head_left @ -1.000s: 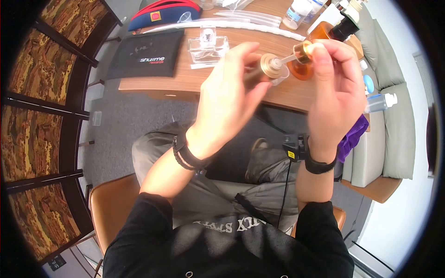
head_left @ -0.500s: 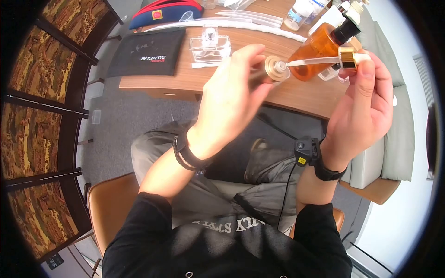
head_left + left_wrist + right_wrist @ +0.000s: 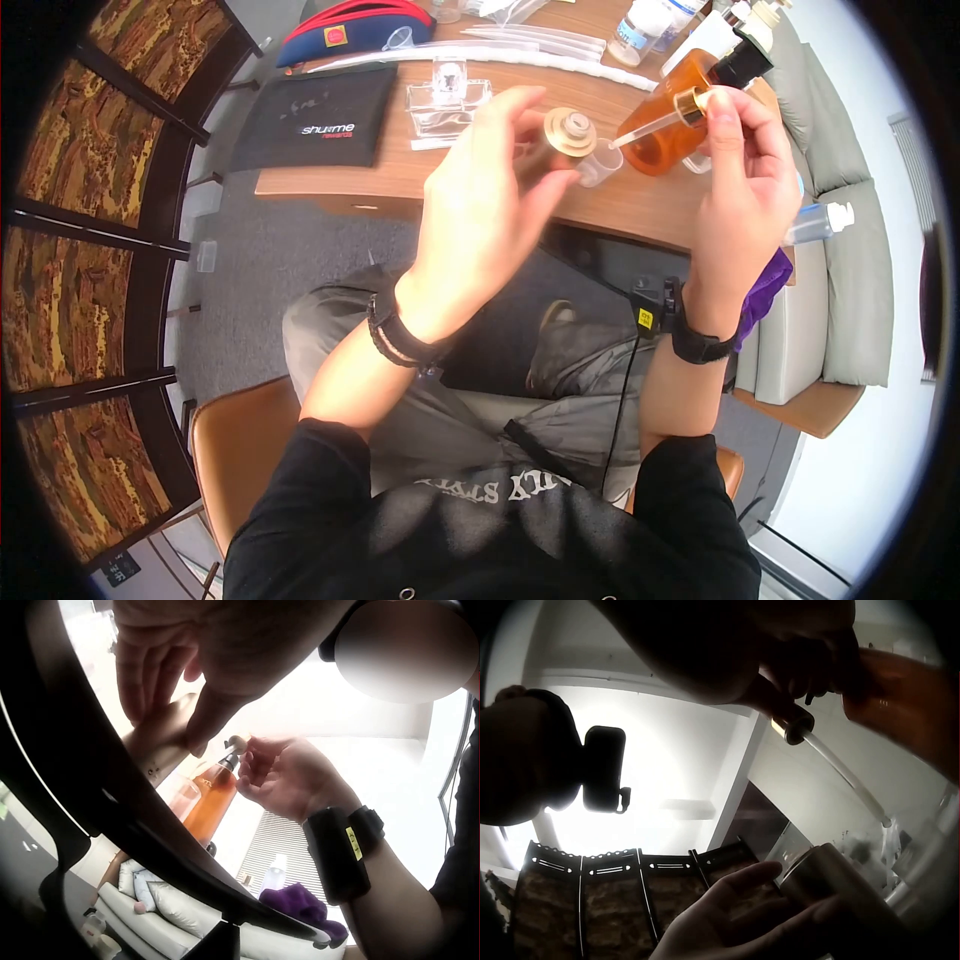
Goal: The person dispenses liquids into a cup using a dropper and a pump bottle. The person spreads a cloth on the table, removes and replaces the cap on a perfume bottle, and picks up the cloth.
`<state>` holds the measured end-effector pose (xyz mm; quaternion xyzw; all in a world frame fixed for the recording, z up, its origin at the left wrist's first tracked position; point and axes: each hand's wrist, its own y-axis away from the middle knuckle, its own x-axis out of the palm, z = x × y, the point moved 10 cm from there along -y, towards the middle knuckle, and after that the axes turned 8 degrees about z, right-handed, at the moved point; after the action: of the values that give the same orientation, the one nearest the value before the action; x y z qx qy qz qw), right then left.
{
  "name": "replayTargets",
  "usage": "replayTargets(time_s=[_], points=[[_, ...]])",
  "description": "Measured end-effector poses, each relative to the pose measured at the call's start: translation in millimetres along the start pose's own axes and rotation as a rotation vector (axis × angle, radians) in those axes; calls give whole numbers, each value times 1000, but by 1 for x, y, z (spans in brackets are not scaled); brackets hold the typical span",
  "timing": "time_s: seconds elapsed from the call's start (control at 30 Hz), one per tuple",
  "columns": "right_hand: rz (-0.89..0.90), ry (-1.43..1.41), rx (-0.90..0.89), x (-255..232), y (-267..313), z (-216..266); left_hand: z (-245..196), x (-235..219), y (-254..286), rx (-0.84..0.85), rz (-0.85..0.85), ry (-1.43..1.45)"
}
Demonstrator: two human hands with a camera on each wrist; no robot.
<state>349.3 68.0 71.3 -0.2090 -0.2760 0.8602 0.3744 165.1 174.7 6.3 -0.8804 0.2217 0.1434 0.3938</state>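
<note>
My left hand (image 3: 475, 195) grips a small brownish bottle (image 3: 545, 165) around its body, its gold-collared open neck facing up towards the head camera. Between thumb and fingers, my right hand (image 3: 750, 195) pinches the gold-capped top of a dropper (image 3: 660, 123). The dropper's pale tube slants down to the left. In the head view its tip overlaps the rim of a small clear cup (image 3: 603, 165), just right of the bottle. The right wrist view shows the dropper tube (image 3: 840, 769) clear of the bottle (image 3: 825, 877).
Behind the dropper stands an amber pump bottle (image 3: 650, 150). A clear glass perfume bottle (image 3: 440, 110), a black pouch (image 3: 320, 115), a red-and-blue case (image 3: 370, 38) and a small funnel (image 3: 400, 38) lie to the left. Several white bottles (image 3: 640, 30) stand at the back right.
The right hand first drew the dropper rightward out of the bottle, then came back left and up, its tip now over the cup. The left hand shifted the bottle slightly left, uncovering the cup.
</note>
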Motion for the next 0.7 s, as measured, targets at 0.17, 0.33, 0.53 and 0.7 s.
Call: replayTargets(time_s=[0.17, 0.33, 0.53, 0.7], points=[[53, 71, 42, 8, 0, -7, 1, -1, 0, 6, -4, -4], [81, 91, 42, 12, 1, -11, 1, -1, 0, 0, -2, -5], [99, 124, 2, 15, 3, -7, 2, -1, -1, -4, 4, 7], [105, 210, -43, 14, 3, -3, 2, 0, -1, 3, 5, 8]])
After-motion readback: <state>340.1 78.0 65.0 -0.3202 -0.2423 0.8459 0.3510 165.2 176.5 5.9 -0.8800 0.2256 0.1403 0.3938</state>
